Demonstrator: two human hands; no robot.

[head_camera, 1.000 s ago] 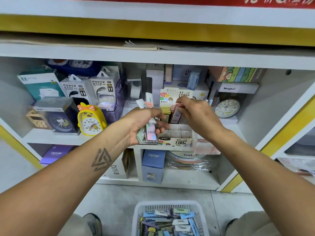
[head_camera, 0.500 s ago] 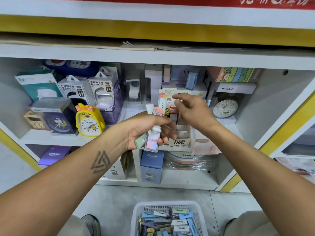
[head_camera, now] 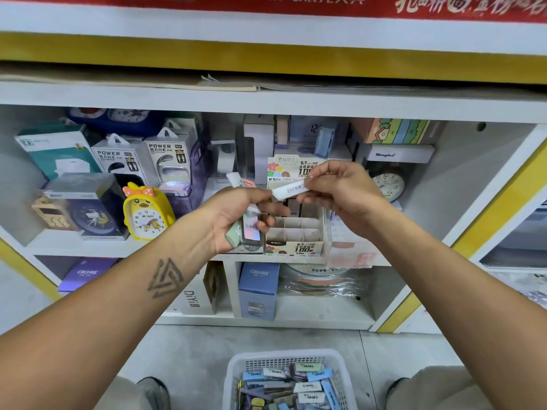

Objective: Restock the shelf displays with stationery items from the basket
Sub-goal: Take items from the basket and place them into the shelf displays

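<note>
On the white shop shelf (head_camera: 124, 247), the right hand (head_camera: 340, 196) is pinching a slim white barcoded plastic lead case (head_camera: 291, 190), seemingly light, stiff and slick, best taken by its long edges, at twelve o'clock from the compartmented cardboard display box (head_camera: 299, 232), while the left hand (head_camera: 236, 214) is gripping a bunch of pastel cases (head_camera: 247, 232).

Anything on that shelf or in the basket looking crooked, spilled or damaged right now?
Nothing looks spilled or damaged. The cases in the basket lie jumbled. The display box shows many empty compartments, as expected mid-restock. The right hand pinches a white case; the left hand grips several more.
</note>
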